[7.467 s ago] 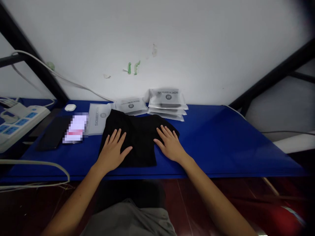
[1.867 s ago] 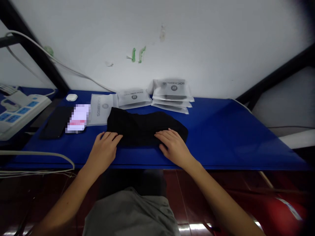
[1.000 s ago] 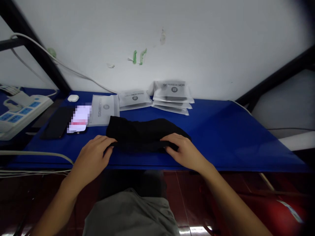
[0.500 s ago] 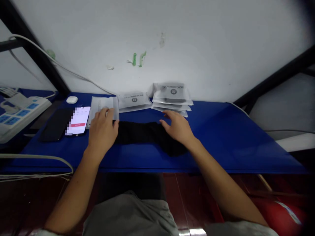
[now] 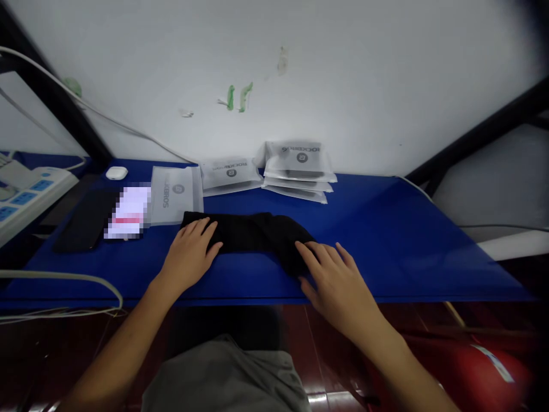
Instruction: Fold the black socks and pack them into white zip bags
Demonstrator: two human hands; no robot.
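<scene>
Black cloth [image 5: 251, 232] lies in a folded strip on the blue table [image 5: 407, 246], nearer me than the pale pouches [image 5: 295, 161]. My left fingers [image 5: 198, 229], slightly spread, rest on one end; my right fingers [image 5: 307, 257], loosely parted, touch the other. Nothing gripped.

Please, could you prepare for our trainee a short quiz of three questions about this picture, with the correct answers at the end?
1. True or false: the left hand is at the end of the black cloth nearer to the power strip.
2. What colour is the table top? (a) red (b) blue (c) white
3. Which is farther from the person: the black cloth or the stack of frosted bags?

Key: 1. True. 2. b. 3. The stack of frosted bags.
</scene>
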